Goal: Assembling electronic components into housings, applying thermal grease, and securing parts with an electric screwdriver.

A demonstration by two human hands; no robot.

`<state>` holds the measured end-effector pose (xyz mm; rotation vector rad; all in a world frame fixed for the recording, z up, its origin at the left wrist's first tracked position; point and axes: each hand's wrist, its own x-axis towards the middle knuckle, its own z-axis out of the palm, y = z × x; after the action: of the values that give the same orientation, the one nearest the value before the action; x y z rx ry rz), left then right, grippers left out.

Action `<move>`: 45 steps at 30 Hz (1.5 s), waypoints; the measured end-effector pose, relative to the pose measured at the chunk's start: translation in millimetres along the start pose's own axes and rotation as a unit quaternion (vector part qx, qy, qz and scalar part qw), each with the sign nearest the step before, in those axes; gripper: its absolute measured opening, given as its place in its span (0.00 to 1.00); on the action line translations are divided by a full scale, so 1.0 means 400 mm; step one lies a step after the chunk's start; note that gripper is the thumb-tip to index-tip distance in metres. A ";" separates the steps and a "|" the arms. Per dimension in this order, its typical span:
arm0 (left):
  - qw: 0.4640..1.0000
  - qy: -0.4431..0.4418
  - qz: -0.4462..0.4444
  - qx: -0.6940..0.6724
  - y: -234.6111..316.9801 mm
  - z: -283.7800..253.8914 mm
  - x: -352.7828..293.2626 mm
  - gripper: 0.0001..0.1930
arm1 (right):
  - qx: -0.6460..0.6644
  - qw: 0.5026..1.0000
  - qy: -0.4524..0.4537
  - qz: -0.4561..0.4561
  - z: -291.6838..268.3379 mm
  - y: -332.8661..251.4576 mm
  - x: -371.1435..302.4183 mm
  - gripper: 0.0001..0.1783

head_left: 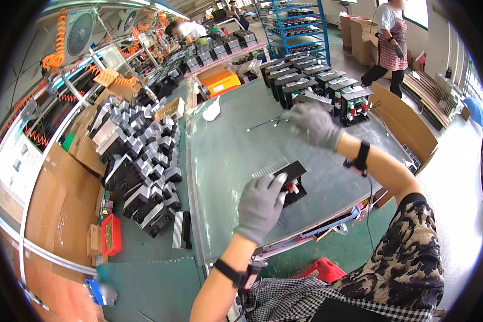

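My left hand (260,206), in a grey glove, grips a black heatsink unit (291,173) on the green table mat. Silver fins show along its far side, and a red and white part sits under its black top plate. My right hand (314,126), gloved the same way, is raised over the table, its fingers smeared by motion. Thin black wires (265,125) with pale ends reach leftward from beside its fingers; whether it holds them I cannot tell. Just beyond that hand is a finned heatsink (315,98) at the edge of the assembled units.
Rows of black units with circuit boards (327,80) stand at the table's far right. A white object (211,109) lies at the far left corner. Heaped metal housings (150,161) cover the left bench, beside a red bin (111,235). A person (393,43) is at the far right.
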<state>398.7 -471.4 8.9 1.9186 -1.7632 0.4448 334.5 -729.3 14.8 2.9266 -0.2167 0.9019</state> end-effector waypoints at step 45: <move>0.962 0.051 -0.164 0.214 -0.199 0.063 0.040 0.07 | 0.398 0.904 -0.130 0.090 0.385 0.027 0.233 0.38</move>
<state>477.1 -495.4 -13.8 2.3802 -1.3198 0.8357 494.3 -767.5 -59.4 3.8545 -0.1568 0.7345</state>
